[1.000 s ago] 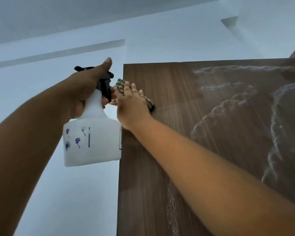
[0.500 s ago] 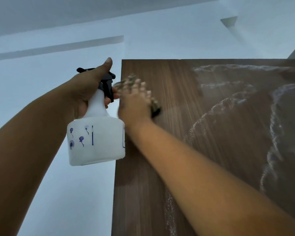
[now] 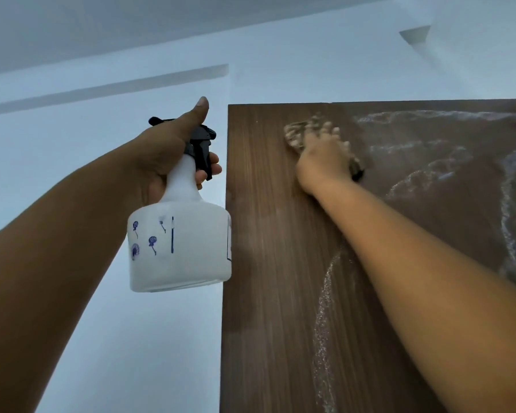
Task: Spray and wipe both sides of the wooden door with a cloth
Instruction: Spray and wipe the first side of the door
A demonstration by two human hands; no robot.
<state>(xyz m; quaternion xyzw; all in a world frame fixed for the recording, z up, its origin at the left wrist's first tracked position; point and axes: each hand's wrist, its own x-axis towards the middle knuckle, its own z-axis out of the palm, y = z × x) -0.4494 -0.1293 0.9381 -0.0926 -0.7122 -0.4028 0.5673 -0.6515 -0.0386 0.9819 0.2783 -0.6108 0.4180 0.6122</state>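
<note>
Both hands are raised toward the top of the door. Left hand point(image 3: 161, 156) is wrapped around the neck of a white spray bottle point(image 3: 181, 245), thumb pointing up along the black trigger head point(image 3: 201, 147), fingers curled at the trigger; the bottle hangs upright just beside the door's left edge. Right hand point(image 3: 323, 160) lies palm-flat on the wooden door point(image 3: 268, 263), fingers spread and blurred, pressing a bunched cloth point(image 3: 297, 134) against the wood near the top edge. Streaks of white foamy spray point(image 3: 423, 177) curve across the panel to the right of that hand, and another trail runs down below the forearm. Pale wall point(image 3: 131, 338) and ceiling fill the rest.
</note>
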